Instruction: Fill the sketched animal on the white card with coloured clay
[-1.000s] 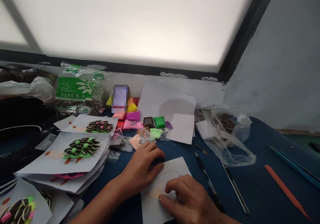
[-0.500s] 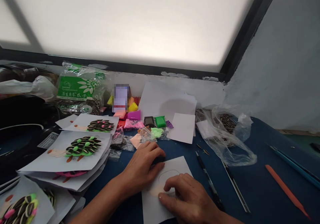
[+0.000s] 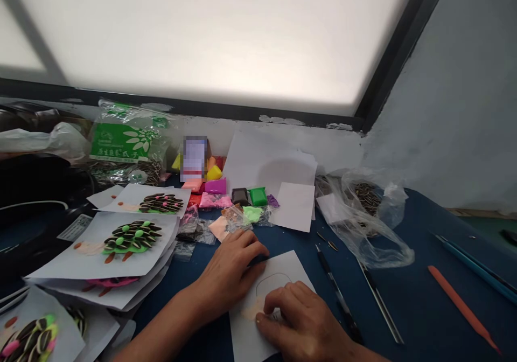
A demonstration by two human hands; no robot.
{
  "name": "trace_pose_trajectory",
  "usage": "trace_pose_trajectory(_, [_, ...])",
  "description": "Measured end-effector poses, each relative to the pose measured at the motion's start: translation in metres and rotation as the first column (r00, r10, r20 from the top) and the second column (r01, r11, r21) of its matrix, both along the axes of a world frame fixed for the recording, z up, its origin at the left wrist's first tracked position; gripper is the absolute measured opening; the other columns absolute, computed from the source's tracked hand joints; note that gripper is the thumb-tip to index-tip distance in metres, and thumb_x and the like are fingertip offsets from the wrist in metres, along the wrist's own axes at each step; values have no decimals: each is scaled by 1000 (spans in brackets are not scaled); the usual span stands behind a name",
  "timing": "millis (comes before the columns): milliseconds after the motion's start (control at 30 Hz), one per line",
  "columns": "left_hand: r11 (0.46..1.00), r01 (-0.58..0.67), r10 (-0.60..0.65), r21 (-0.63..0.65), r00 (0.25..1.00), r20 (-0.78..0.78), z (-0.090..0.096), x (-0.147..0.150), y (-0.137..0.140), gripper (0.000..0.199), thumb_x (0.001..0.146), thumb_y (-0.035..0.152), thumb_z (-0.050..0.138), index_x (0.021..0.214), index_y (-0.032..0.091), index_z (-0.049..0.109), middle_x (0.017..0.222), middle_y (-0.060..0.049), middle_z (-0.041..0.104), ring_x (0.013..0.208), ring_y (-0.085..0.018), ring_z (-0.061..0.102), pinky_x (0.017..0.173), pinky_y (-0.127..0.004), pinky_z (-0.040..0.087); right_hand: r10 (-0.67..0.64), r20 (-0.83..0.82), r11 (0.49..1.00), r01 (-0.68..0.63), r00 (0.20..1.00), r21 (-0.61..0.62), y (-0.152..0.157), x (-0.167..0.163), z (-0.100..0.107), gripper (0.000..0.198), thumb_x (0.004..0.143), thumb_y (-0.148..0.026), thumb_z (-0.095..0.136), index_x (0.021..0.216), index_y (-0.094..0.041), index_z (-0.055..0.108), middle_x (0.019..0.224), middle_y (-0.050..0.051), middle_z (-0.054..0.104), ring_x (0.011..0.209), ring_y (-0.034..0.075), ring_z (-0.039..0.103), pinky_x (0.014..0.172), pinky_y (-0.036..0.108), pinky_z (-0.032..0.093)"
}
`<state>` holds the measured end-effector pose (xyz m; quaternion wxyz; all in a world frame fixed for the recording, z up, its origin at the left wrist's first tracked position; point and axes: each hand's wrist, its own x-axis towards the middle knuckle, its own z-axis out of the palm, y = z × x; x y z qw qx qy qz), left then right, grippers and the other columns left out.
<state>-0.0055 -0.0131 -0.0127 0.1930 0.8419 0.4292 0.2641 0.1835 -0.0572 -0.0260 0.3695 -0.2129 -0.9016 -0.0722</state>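
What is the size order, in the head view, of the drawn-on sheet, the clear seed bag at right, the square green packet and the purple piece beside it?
Largest: drawn-on sheet and clear seed bag, order unsure: sheet nearer, partly covered.
Middle: square green packet.
Smallest: purple piece.

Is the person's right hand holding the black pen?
No, the black pen lies on the blue table beside the right hand, whose thumb is at the peach clay.

Two hands [image 3: 234, 267] [image 3: 305, 319], one outlined sheet [image 3: 247, 343], bottom centre
One coral tool [image 3: 462, 308], lower right; one black packet [image 3: 239, 196], one bright green packet [image 3: 258, 196], mid-frame
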Motion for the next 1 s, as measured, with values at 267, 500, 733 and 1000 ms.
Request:
trace_pose_trajectory(267, [1000, 2, -1, 15, 998, -64, -1, 5, -1, 13, 90, 14, 55, 99, 20, 61, 98, -5, 61, 91, -23, 51, 78, -38, 42, 15, 34, 999, -14, 999, -29, -2, 0, 0, 22, 96, -7, 48, 84, -15, 65, 76, 2, 60, 63, 13, 46, 58, 28, 36])
trace_pose_trajectory(500, [995, 60, -53, 84, 995, -84, -4, 4, -2, 20, 94, 13, 51, 102, 24, 66, 96, -4, 58, 88, -21, 49, 77, -37, 38, 20, -21, 999, -21, 1000, -43, -3, 3, 6, 24, 91, -4, 44, 93, -16, 65, 78, 4, 60, 63, 14, 47, 58, 27, 37])
trace_pose_trajectory(733, [992, 104, -101, 73, 994, -51, -5, 2, 0, 22, 96, 13, 52, 103, 25, 70, 95, -4, 58, 89, -21, 50, 76, -35, 38, -64, 1, 977, 62, 998, -203, -4, 10, 9, 25, 85, -6, 44, 89, -17, 67, 83, 7, 58, 68, 17, 49, 61, 28, 38])
trace_pose_trajectory(1000, [996, 89, -89, -2, 995, 41, -3, 1, 1, 16, 92, 12, 57, 100, 23, 67, 95, -4, 62, 90, -21, 52, 79, -35, 42, -50, 29, 998, 51, 998, -42, -1, 7, 3, 26, 94, -9, 44, 95, -18, 68, 83, 6, 60, 65, 16, 48, 61, 29, 37])
